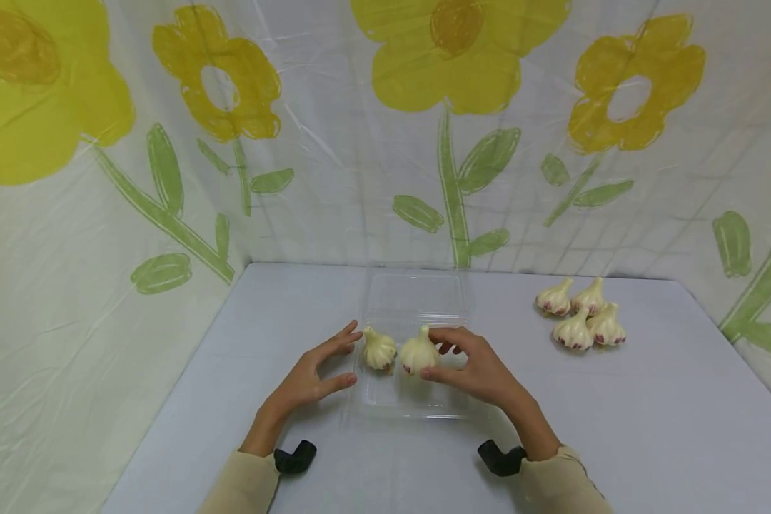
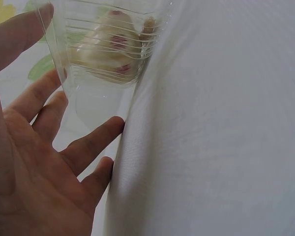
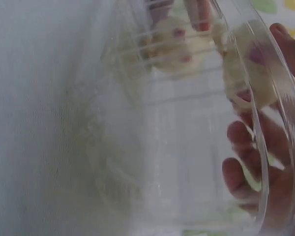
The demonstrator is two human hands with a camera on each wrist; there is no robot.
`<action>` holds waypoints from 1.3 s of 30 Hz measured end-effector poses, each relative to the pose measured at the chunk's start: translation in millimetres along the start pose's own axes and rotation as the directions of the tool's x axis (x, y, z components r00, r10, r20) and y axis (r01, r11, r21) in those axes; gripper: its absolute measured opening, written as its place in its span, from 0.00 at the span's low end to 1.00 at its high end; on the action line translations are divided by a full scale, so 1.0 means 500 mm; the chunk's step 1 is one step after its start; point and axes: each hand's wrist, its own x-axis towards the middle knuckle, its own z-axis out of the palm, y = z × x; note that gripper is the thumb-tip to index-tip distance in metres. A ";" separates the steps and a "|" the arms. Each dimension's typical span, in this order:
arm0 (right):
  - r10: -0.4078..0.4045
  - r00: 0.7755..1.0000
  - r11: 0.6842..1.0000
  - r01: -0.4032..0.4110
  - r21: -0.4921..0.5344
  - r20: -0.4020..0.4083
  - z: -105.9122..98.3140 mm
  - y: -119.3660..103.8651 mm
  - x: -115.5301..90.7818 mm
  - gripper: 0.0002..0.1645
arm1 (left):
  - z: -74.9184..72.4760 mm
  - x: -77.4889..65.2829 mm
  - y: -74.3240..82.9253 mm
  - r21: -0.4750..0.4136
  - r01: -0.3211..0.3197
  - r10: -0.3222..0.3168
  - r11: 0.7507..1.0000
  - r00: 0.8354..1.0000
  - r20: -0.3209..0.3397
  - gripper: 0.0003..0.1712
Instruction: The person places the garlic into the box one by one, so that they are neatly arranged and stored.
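A clear plastic clamshell box [image 1: 417, 408] lies with its lid folded back on the table. Inside its left part sits a garlic bulb [image 1: 380, 351], which the left wrist view shows through the ribbed wall. My right hand [image 1: 482, 368] pinches a second garlic bulb [image 1: 420, 353] between thumb and fingers over the box. In the right wrist view the right-hand fingers [image 3: 246, 152] show through the clear wall. My left hand [image 1: 311, 371] is at the box's left side, fingers spread and fairly straight, with thumb and fingertips right at the wall.
Several more garlic bulbs [image 1: 575, 330] stand grouped at the back right of the white-covered table [image 1: 655, 428]. The clear lid [image 1: 417, 293] reaches toward the back edge. A flower-printed curtain [image 1: 334, 143] hangs behind. Each wrist wears a black mount [image 1: 295, 457].
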 end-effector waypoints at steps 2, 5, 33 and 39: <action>-0.005 1.000 1.000 0.005 0.005 0.023 0.006 -0.004 0.003 0.35 | 0.000 0.000 -0.001 0.001 -0.003 0.003 1.000 1.000 0.000 0.39; -0.013 0.998 1.000 0.013 0.001 0.059 0.018 -0.010 0.006 0.36 | 0.000 0.000 -0.001 0.005 -0.006 0.006 1.000 1.000 0.000 0.39; -0.088 0.960 0.994 0.102 -0.040 0.265 0.086 -0.023 0.038 0.35 | 0.000 -0.001 -0.005 -0.012 -0.010 0.010 1.000 1.000 0.007 0.39; -0.055 0.948 0.997 0.072 -0.041 0.314 0.092 -0.027 0.043 0.37 | 0.000 0.000 -0.004 -0.017 -0.011 0.011 1.000 1.000 0.006 0.39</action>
